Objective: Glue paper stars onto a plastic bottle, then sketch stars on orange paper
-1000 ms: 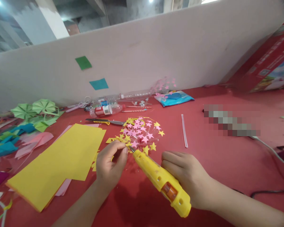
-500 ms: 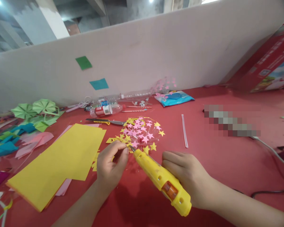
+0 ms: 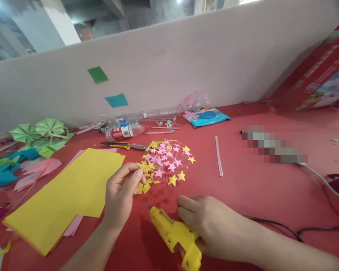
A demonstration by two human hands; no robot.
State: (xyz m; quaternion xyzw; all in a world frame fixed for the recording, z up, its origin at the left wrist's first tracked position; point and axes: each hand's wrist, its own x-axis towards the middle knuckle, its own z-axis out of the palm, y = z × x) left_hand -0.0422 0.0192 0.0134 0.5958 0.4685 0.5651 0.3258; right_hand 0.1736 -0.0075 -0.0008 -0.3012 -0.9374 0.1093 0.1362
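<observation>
Right fingers (image 3: 188, 215) clamp a yellow plastic glue gun (image 3: 169, 229), now lowered away from left fingers (image 3: 133, 181), pinched together, contents hard to tell.

The scene is viewed from the person's head, with the camera aimed forward and down across the red surface (image 3: 251, 192). The left hand (image 3: 120, 194) and the right hand (image 3: 210, 222) are taken in from above and behind, close to the lens, in the frame's lower half. The white partition (image 3: 169, 67) is faced farther off, its top edge slanted, and a concrete pillar (image 3: 52, 22) is caught beyond it.
</observation>
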